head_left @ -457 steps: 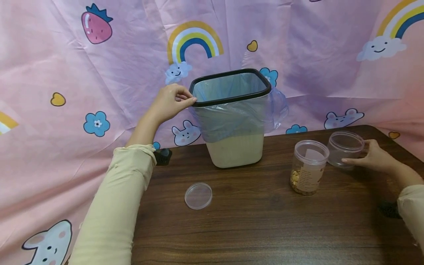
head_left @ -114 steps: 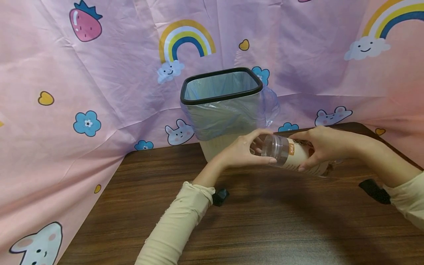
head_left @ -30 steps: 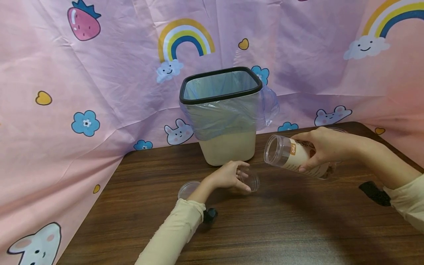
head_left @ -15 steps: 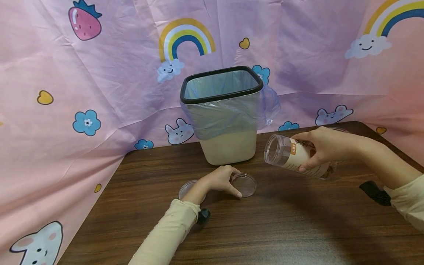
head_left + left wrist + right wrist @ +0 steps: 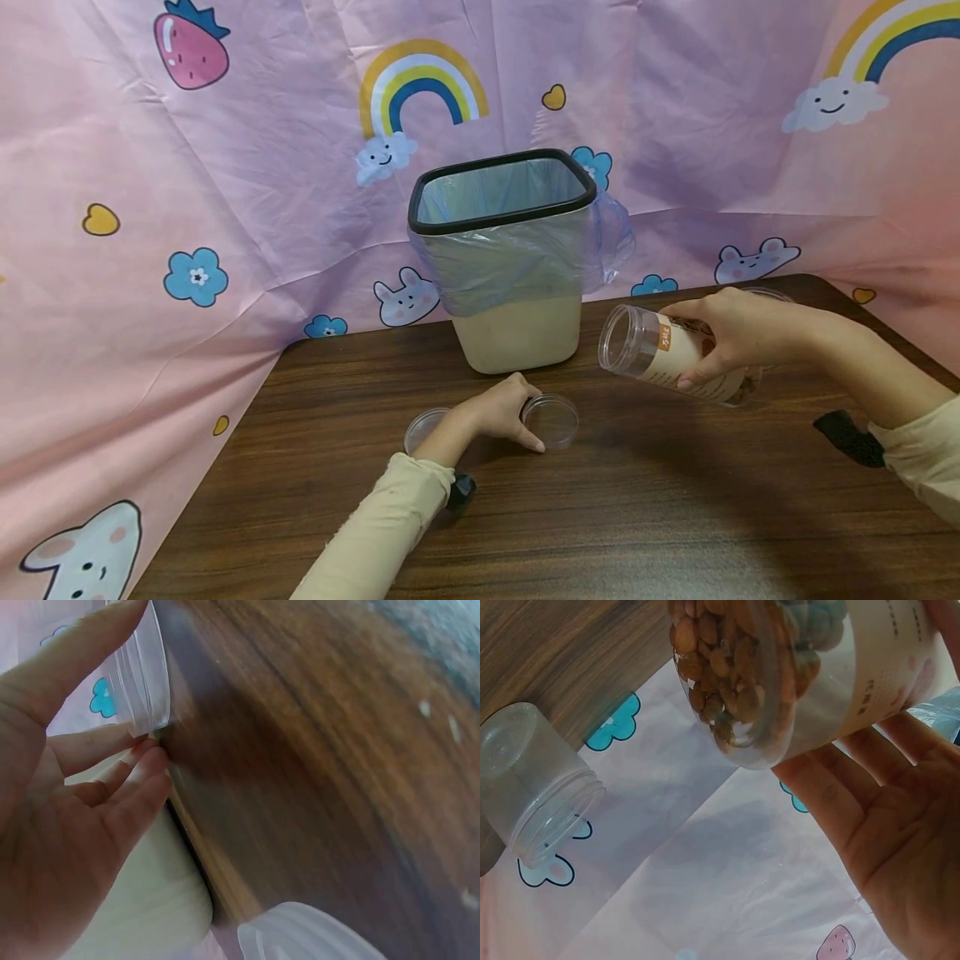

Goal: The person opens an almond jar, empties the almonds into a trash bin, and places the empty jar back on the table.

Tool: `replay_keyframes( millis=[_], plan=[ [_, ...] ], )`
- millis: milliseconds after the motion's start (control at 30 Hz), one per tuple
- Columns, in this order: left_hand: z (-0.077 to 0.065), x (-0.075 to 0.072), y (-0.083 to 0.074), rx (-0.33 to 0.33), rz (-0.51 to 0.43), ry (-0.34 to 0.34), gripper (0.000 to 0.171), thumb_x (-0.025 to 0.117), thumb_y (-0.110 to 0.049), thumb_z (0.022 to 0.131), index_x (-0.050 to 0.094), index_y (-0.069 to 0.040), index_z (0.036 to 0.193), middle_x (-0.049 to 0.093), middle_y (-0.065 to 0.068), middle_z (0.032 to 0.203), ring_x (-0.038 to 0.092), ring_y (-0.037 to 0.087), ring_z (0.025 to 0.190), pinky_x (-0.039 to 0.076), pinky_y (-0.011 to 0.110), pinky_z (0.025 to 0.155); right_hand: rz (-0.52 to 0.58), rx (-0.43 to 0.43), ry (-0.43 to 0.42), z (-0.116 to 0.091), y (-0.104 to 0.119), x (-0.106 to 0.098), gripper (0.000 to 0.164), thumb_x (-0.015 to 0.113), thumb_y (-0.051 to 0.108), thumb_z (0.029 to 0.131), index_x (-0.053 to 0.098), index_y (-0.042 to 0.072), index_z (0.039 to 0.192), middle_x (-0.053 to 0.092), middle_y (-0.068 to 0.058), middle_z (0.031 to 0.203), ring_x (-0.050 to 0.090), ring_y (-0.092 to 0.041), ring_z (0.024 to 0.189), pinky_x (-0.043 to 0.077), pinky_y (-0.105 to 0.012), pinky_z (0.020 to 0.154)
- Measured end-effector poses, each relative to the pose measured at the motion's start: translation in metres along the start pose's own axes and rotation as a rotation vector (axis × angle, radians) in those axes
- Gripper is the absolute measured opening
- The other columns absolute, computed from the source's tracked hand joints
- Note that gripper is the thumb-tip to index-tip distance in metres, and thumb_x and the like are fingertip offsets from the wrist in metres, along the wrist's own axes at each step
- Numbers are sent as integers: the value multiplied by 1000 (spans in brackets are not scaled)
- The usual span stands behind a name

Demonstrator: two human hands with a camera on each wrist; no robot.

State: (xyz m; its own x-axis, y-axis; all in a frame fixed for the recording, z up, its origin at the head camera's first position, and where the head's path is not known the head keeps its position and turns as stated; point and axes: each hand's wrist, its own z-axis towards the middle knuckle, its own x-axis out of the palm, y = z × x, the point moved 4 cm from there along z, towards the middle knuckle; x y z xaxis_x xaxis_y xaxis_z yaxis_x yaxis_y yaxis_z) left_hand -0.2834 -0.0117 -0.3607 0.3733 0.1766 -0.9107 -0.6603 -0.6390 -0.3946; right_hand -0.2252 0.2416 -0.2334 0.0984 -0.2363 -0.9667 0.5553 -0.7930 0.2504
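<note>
My left hand (image 5: pixel 498 410) is low over the table in front of the bin, with thumb and index finger at opposite sides of a clear round lid (image 5: pixel 552 423). In the left wrist view the lid (image 5: pixel 142 671) sits between thumb and fingers. My right hand (image 5: pixel 738 333) grips a clear plastic jar (image 5: pixel 645 342) with a cream label, tilted on its side above the table, its uncovered mouth towards the left. Brown nut-like pieces (image 5: pixel 716 667) lie in the jar's bottom end. A second clear lid (image 5: pixel 423 427) is partly hidden behind my left wrist.
A cream bin (image 5: pixel 517 333) with a black rim and bluish liner stands at the table's back edge. Behind my right hand is an empty clear jar (image 5: pixel 544 780). A patterned cloth (image 5: pixel 262 125) hangs behind the dark wooden table (image 5: pixel 600 517).
My left hand has gone from the jar's mouth down to the table, and the lid it carried tilted now lies flat. Earlier the jar stood upright; my right hand still holds it tilted.
</note>
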Motion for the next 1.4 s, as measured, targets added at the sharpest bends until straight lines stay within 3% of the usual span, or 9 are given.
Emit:
replay_keyframes(
  millis=[233,433,633,933,1400],
  plan=[
    [-3,-1,1,-13,28,28,88,82,-32,67,40,9,132,47,16,122,44,23,112,36,30,95,16,12,0,0,0,-2,89,75,59,61,52,1,125,58,6,79,51,-7,64,44,-26,57],
    [-9,-18,0,-5,-23,53,81,79,-31,72,40,3,135,48,15,127,48,24,111,40,32,92,22,17,-1,1,1,-12,87,76,56,62,51,1,125,57,4,78,51,-8,64,44,-26,56],
    [-14,-50,-6,13,-55,34,66,77,-27,75,49,0,129,57,14,119,56,25,106,44,29,87,-49,31,-28,5,1,-31,87,77,53,62,50,0,126,59,4,80,52,-8,65,44,-27,57],
    [-26,-105,-23,6,-6,-11,58,73,-27,78,53,0,125,60,14,112,58,24,101,46,29,84,-136,60,-79,13,4,-71,87,80,47,62,48,1,129,62,0,83,54,-11,67,45,-30,58],
    [-46,-190,-52,7,62,-120,47,70,-23,82,56,1,120,61,15,111,58,23,100,46,33,83,-288,73,-140,40,-1,-136,92,77,44,70,36,-7,135,60,-21,101,60,-27,80,49,-44,68]
  ],
)
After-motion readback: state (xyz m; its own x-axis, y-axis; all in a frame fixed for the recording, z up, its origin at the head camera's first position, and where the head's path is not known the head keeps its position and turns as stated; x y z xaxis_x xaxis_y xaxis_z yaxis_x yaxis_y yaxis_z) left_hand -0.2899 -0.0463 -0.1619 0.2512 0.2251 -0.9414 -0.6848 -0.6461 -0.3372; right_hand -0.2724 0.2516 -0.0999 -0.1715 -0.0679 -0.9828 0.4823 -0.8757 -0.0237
